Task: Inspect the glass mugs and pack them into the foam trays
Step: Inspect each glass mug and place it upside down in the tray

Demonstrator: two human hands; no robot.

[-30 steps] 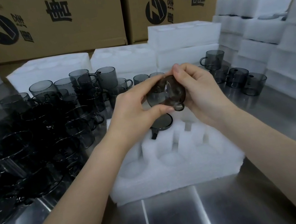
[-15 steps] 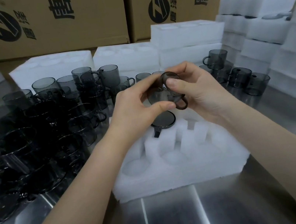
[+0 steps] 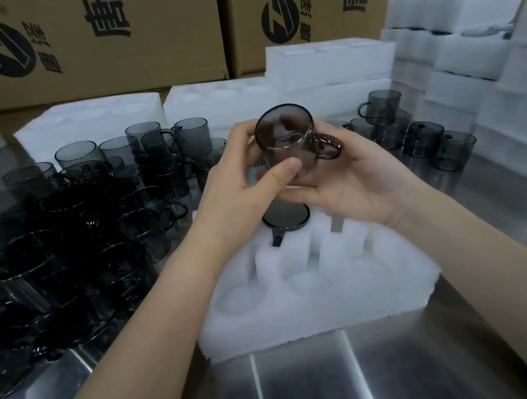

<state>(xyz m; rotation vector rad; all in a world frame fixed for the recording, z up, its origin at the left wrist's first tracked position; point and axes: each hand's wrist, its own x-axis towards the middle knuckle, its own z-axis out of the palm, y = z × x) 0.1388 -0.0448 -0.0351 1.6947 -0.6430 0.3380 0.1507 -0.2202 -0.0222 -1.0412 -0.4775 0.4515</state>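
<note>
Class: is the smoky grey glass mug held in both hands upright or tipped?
Tipped. The smoky grey glass mug lies sideways between the left hand and right hand, round end facing the camera, handle pointing right.

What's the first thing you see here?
Two hands, left and right, hold one smoky glass mug up in the middle, above a white foam tray that already has one mug in it. To the left, a big crowd of dark mugs fills the shiny metal table.
</note>
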